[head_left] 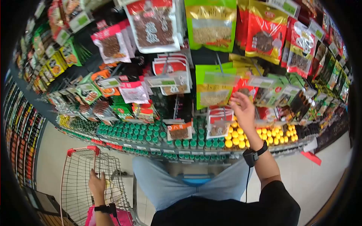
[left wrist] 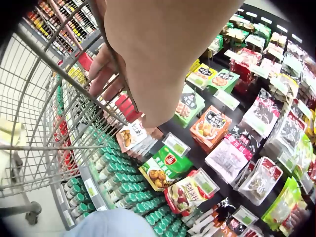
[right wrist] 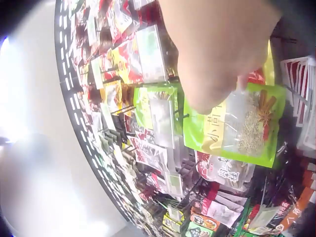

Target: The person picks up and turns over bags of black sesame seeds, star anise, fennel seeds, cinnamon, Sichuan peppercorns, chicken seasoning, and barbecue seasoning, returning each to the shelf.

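Note:
In the head view, the left hand [head_left: 97,184] grips the wire rim of a shopping cart [head_left: 77,173]; the left wrist view shows its fingers [left wrist: 104,74] curled about the metal beside red plastic pieces. The right hand [head_left: 245,111] is raised at the hanging goods, its thumb and fingers at the right edge of a green packet [head_left: 214,92]. Seen from the right wrist, the hand [right wrist: 222,54] covers the upper left of this packet [right wrist: 256,128], pinching its edge, with part of the grip hidden. The packet hangs among others behind a clear price tag.
Hanging seasoning packets [head_left: 152,26] fill the rack above and to both sides, with metal hooks and price tags sticking out. Below stand rows of green-capped bottles [head_left: 132,132] and yellow-capped ones [head_left: 235,137]. A pink bag [head_left: 124,217] lies in the cart.

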Action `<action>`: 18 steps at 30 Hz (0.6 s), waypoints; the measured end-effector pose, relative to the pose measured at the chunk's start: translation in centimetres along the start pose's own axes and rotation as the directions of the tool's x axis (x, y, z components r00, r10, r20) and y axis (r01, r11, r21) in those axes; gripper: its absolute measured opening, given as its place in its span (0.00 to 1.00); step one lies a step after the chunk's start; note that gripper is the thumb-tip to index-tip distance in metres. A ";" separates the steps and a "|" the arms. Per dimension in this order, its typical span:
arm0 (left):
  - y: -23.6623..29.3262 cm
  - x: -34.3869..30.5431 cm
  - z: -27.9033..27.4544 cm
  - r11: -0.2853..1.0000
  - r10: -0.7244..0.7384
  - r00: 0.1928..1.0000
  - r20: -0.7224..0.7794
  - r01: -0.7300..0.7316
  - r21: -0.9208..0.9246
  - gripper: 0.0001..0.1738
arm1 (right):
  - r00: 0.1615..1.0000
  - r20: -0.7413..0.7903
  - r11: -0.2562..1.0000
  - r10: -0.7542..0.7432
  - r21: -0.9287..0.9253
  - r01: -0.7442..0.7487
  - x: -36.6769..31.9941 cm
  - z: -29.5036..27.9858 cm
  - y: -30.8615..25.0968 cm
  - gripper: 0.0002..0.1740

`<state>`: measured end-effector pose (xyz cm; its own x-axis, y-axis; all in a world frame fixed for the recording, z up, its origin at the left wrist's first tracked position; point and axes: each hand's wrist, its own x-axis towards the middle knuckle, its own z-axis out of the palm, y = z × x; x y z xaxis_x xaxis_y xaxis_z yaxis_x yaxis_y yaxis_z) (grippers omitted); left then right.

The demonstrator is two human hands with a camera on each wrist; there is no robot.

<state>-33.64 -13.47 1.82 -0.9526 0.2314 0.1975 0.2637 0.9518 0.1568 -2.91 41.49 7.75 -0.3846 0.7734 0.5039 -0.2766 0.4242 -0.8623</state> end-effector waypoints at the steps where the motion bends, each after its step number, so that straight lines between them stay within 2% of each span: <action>1: 0.0 0.5 -0.2 1.000 -0.001 1.000 0.016 0.000 0.011 0.34 | 1.000 0.020 0.998 -0.001 -0.061 0.003 0.3 0.2 1.2 0.29; 2: -0.1 1.0 -0.3 1.000 -0.011 1.000 -0.014 0.011 0.001 0.34 | 1.000 -0.015 0.992 0.001 -0.127 -0.003 0.5 0.5 1.8 0.33; 4: 0.0 1.9 -0.1 0.998 -0.009 0.999 0.034 0.007 0.056 0.34 | 0.998 -0.065 0.969 0.000 -0.248 -0.017 0.8 0.8 2.2 0.35; 5: 0.1 2.1 0.0 0.998 -0.018 1.000 -0.022 0.019 0.053 0.34 | 0.998 -0.066 0.969 -0.007 -0.246 -0.009 0.9 0.9 2.5 0.35; 8: -0.1 3.5 0.4 0.997 -0.047 0.999 -0.008 0.048 0.057 0.34 | 0.992 -0.103 0.932 -0.076 -0.360 0.034 1.5 1.4 2.9 0.34; 10: -0.5 3.9 1.2 0.997 -0.047 0.999 0.001 0.047 0.060 0.34 | 0.996 -0.087 0.951 -0.035 -0.308 0.007 1.5 1.6 3.2 0.34; 11: -0.7 4.4 1.2 0.997 -0.044 0.999 -0.014 0.044 0.057 0.34 | 0.992 -0.095 0.942 -0.077 -0.333 0.041 1.7 1.9 3.5 0.32; 12: -0.8 4.5 1.0 0.997 -0.051 0.999 -0.003 0.051 0.066 0.34 | 0.993 -0.113 0.945 -0.025 -0.327 -0.014 1.6 2.1 3.4 0.29; 14: -0.8 4.5 1.0 1.000 0.000 0.999 -0.034 0.000 0.021 0.34 | 0.995 0.011 0.977 0.102 -0.191 -0.098 1.6 1.9 4.7 0.22; 15: -1.3 4.7 1.1 1.000 -0.006 1.000 -0.003 0.006 0.003 0.35 | 0.995 0.009 0.976 0.097 -0.198 -0.094 1.4 2.3 5.1 0.22; 17: -1.6 4.8 1.2 0.999 -0.014 1.000 -0.008 0.014 -0.040 0.35 | 0.999 0.038 0.997 0.036 0.070 -0.038 1.0 3.7 4.4 0.17; 18: -1.9 4.8 1.4 0.997 -0.029 1.000 -0.009 0.028 -0.068 0.35 | 0.999 0.033 0.998 0.028 0.058 -0.029 0.9 3.8 4.2 0.17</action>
<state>-38.88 -13.89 1.13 -0.9584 0.2020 0.2014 0.2465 0.9420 0.2279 -7.76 42.22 4.76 -0.4206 0.7691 0.4812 -0.3157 0.3732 -0.8724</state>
